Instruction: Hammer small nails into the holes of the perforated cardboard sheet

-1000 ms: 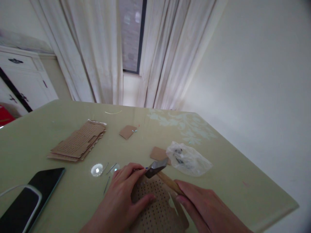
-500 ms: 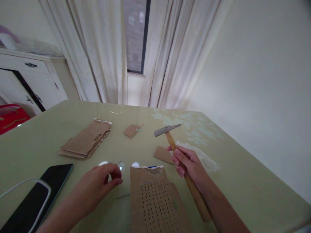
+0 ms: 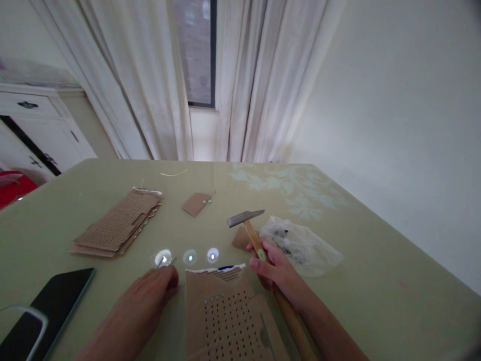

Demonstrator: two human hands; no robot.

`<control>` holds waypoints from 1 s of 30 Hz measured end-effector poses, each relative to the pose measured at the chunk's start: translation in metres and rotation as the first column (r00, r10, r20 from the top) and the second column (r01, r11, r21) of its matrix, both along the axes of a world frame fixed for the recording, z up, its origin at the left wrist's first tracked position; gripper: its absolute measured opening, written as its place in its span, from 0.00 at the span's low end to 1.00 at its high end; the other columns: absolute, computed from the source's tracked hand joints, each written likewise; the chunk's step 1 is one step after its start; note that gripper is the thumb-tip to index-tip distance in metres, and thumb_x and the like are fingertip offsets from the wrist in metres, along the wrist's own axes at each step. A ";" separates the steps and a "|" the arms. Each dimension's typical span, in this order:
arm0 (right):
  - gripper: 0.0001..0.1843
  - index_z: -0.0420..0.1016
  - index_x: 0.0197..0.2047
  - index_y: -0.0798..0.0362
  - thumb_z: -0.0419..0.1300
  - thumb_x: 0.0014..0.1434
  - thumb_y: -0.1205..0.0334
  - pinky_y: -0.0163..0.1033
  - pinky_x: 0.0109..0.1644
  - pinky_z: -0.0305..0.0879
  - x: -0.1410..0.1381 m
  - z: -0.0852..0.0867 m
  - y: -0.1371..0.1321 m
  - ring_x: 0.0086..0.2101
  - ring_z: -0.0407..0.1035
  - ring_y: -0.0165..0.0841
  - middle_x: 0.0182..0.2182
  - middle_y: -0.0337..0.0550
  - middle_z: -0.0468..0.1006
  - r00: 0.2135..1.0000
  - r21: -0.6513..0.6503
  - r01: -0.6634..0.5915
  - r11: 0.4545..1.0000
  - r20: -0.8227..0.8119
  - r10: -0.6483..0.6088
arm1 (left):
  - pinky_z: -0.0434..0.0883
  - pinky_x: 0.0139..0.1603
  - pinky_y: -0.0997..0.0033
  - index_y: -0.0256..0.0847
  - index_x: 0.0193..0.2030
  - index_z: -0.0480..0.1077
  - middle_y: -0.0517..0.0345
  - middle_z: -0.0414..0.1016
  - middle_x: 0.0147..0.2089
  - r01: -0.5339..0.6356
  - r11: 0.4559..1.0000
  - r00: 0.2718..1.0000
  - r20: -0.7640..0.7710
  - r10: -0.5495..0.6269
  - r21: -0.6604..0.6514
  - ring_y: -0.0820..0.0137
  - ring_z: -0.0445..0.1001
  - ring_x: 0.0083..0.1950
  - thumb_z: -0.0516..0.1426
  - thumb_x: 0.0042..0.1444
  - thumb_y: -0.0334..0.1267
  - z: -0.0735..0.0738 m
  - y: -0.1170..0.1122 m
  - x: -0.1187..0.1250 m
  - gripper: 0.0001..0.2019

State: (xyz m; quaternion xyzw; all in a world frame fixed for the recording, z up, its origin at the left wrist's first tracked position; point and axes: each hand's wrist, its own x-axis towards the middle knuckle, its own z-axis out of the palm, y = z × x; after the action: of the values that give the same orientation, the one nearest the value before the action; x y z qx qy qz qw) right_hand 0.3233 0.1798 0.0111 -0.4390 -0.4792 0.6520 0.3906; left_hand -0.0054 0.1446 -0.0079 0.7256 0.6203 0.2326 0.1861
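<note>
My right hand (image 3: 280, 271) is wrapped round the wooden handle of a hammer (image 3: 246, 218), its metal head raised beyond the fingers. Low over the table on the other side, my left hand (image 3: 148, 296) has its fingers curled down and together; whatever is in them is hidden. Thin nail-like pieces (image 3: 171, 261) poke up just past its knuckles. Between the hands lies a brown cardboard piece (image 3: 195, 321) with rows of small holes. A few silvery dots, like nail heads, fill the start of its top row.
A stack of perforated cardboard (image 3: 116, 220) lies at left, with a dark tablet (image 3: 56, 301) and white cable nearer. Small cardboard pieces (image 3: 196, 203) and a clear plastic bag (image 3: 311, 245) with dark bits lie beyond. Round light reflections (image 3: 212, 255) show on the table (image 3: 361, 291).
My left hand has lowered to the table, its fingers turned down over the spot where a thin rod lay. The hammer has come down and slightly left. The view has shifted a little right.
</note>
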 end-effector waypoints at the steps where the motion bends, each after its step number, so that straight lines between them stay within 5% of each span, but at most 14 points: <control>1: 0.30 0.73 0.51 0.51 0.77 0.57 0.42 0.30 0.21 0.50 0.000 0.001 -0.001 0.21 0.56 0.22 0.29 0.29 0.69 1.000 -0.005 -0.017 1.000 0.013 0.017 | 0.78 0.41 0.61 0.48 0.36 0.78 0.55 0.85 0.37 -0.026 0.999 1.000 0.006 0.026 0.021 0.57 0.84 0.39 0.54 0.64 0.46 0.000 0.003 -0.004 0.12; 4: 0.33 0.72 0.52 0.50 0.80 0.52 0.44 0.30 0.23 0.51 -0.002 0.006 -0.004 0.23 0.58 0.23 0.34 0.31 0.71 0.998 -0.012 -0.039 0.999 0.039 0.040 | 0.80 0.44 0.59 0.48 0.47 0.78 0.53 0.86 0.43 -0.111 0.987 0.993 0.051 0.106 0.115 0.56 0.85 0.43 0.54 0.67 0.53 0.006 0.008 -0.012 0.16; 8: 0.35 0.70 0.52 0.50 0.82 0.49 0.47 0.31 0.27 0.53 -0.004 0.010 -0.007 0.26 0.60 0.25 0.31 0.30 0.71 0.998 -0.023 -0.058 0.998 0.018 0.059 | 0.77 0.29 0.71 0.48 0.47 0.75 0.59 0.84 0.36 -0.221 0.966 0.948 0.263 0.180 0.136 0.63 0.82 0.33 0.60 0.65 0.59 0.028 -0.006 -0.001 0.17; 10: 0.37 0.70 0.51 0.50 0.83 0.47 0.49 0.32 0.30 0.56 -0.005 0.011 -0.008 0.28 0.63 0.27 0.31 0.30 0.71 0.998 -0.042 -0.070 0.997 0.001 0.070 | 0.78 0.30 0.73 0.48 0.44 0.77 0.61 0.85 0.35 -0.193 0.968 0.927 0.354 0.125 0.163 0.65 0.83 0.34 0.62 0.66 0.58 0.040 -0.015 0.017 0.16; 13: 0.38 0.70 0.52 0.49 0.85 0.45 0.51 0.33 0.34 0.59 -0.006 0.010 -0.010 0.31 0.65 0.29 0.33 0.30 0.72 0.996 -0.077 -0.090 0.993 0.012 0.091 | 0.79 0.32 0.75 0.50 0.41 0.80 0.63 0.85 0.35 0.008 0.988 0.946 0.318 -0.058 0.157 0.66 0.83 0.34 0.65 0.65 0.53 0.051 -0.023 0.046 0.11; 17: 0.37 0.71 0.54 0.50 0.83 0.47 0.49 0.34 0.36 0.59 -0.007 0.006 -0.011 0.33 0.65 0.30 0.34 0.31 0.71 0.993 -0.070 -0.109 0.992 0.034 0.111 | 0.79 0.33 0.75 0.51 0.42 0.82 0.64 0.87 0.37 0.129 0.991 0.938 0.320 -0.133 0.032 0.66 0.85 0.36 0.62 0.67 0.48 0.052 -0.017 0.074 0.08; 23: 0.37 0.72 0.53 0.51 0.83 0.47 0.49 0.35 0.34 0.56 -0.009 0.002 -0.009 0.31 0.62 0.29 0.32 0.30 0.70 0.992 -0.062 -0.124 0.990 0.014 0.125 | 0.78 0.39 0.73 0.51 0.39 0.83 0.63 0.87 0.38 -0.001 0.998 0.908 0.417 0.026 -0.060 0.64 0.84 0.40 0.64 0.64 0.47 0.052 -0.016 0.088 0.08; 30: 0.37 0.72 0.53 0.51 0.83 0.48 0.47 0.35 0.34 0.57 -0.008 0.004 -0.010 0.31 0.62 0.29 0.33 0.30 0.70 0.991 -0.062 -0.134 0.989 0.017 0.135 | 0.76 0.42 0.72 0.53 0.40 0.83 0.65 0.87 0.39 -0.021 0.999 0.906 0.422 0.032 -0.031 0.64 0.82 0.39 0.63 0.65 0.48 0.049 -0.020 0.090 0.08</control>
State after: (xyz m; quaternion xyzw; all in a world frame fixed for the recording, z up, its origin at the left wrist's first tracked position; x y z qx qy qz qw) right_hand 0.3154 0.1696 0.0155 -0.4242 -0.4920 0.6863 0.3271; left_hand 0.0842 0.1248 0.0407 0.6470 0.5781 0.3785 0.3222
